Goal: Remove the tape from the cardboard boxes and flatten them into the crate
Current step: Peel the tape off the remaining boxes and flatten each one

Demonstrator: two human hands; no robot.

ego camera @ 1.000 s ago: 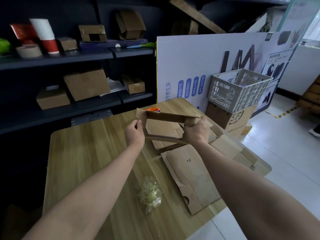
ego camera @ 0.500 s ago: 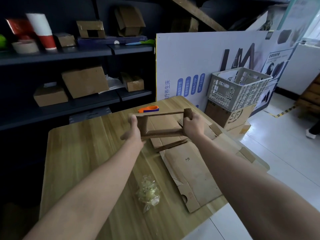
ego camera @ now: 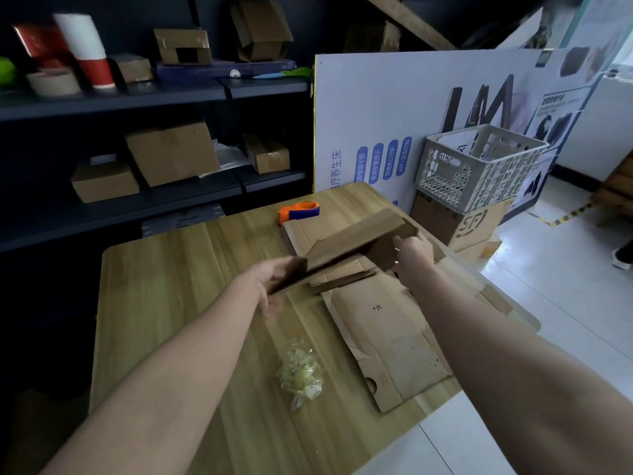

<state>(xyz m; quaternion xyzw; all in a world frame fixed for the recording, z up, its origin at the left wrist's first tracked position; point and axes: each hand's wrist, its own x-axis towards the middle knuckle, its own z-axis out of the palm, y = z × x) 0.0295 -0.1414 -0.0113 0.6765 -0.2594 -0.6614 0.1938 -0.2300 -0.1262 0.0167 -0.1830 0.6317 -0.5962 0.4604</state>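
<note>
Above the table's far right corner the collapsing cardboard box hangs slantwise, its long axis running between the left hand clamped on its near end and the right hand gripping its far end, nearer the crate.

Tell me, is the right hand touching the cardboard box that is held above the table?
Touching. The head view shows the right hand gripping the far end of the cardboard box.
</note>
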